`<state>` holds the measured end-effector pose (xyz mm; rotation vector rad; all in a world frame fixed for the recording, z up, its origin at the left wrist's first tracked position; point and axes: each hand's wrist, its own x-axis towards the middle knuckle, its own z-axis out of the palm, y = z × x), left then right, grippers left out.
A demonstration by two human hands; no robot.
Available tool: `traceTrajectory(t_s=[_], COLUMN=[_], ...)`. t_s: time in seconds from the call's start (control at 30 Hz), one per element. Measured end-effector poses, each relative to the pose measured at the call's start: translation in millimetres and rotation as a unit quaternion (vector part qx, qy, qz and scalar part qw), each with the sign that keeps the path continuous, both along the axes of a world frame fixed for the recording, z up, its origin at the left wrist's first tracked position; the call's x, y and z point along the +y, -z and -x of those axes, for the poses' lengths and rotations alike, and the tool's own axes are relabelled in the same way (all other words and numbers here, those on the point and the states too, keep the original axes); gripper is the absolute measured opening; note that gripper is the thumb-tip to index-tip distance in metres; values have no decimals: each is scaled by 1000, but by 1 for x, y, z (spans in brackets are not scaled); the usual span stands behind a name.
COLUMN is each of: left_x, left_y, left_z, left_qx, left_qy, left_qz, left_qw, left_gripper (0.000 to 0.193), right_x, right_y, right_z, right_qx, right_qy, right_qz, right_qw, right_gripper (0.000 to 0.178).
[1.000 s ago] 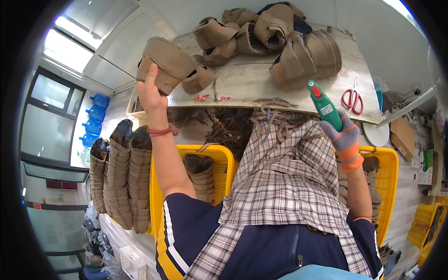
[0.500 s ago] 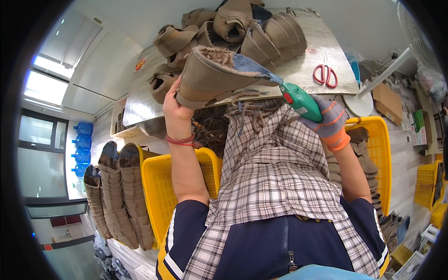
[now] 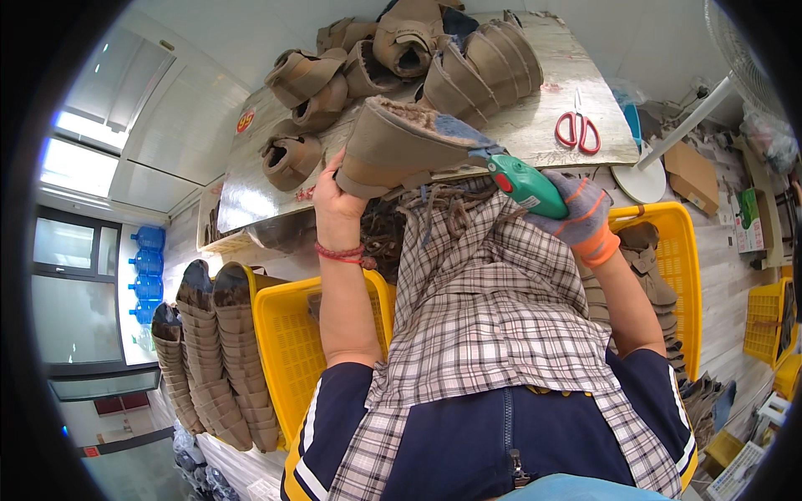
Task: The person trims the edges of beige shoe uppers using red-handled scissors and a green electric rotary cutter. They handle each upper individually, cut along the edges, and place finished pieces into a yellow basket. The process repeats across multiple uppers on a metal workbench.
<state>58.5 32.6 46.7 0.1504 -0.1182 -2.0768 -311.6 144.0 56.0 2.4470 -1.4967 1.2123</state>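
In the head view, a brown shoe upper (image 3: 401, 149) is held up over the near edge of the bench (image 3: 535, 134), between the two hands. Its left end is gripped by the bare left hand (image 3: 336, 194), the fingers curled partly out of sight behind it. A green power tool (image 3: 530, 185) is grasped in the gloved right hand (image 3: 581, 213), its nose brought to the blue trim (image 3: 458, 128) at the upper's right end; whether the trim is touched or caught cannot be told.

The upper should be found light and floppy, with little risk of breaking. A fuzzy lining (image 3: 401, 113) is shown along the opening, so slipping seems unlikely, though the loose end may sag or fold. It is probably best held by the thicker left end, with fingers kept well away from the tool's nose and the trim drawn lightly taut.
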Motion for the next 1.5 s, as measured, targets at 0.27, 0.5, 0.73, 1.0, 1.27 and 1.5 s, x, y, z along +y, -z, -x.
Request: traceTrajectory(t_s=[0.27,0.5,0.73,1.0,1.27,1.5], left_x=[14,38,53,57,62,57], left_y=[-20,-50,-58,-44,-28,2], left_z=[25,50,61,68,78,79], left_qx=[13,-56,-171,-279,-601,-700], left_qy=[4,-127,-210,-231,-321,-363], left_qz=[15,69,212,316,423,527], left_qw=[1000,988,939,877,597,317], left_gripper=[32,37,40,40,19,20], right_x=[-5,-6,-6,-6,-6,-8], right_y=[0,-13,-18,-25,-38,-39], right_z=[-13,-33,-48,-61,-68,-65], right_qx=[-9,-70,-148,-248,-317,-400], right_qy=[-3,-18,-31,-42,-27,-31], right_qz=[-14,4,-69,-134,-167,-226], right_qw=[1000,997,986,958,933,888], right_gripper=[59,58,55,57,55,52])
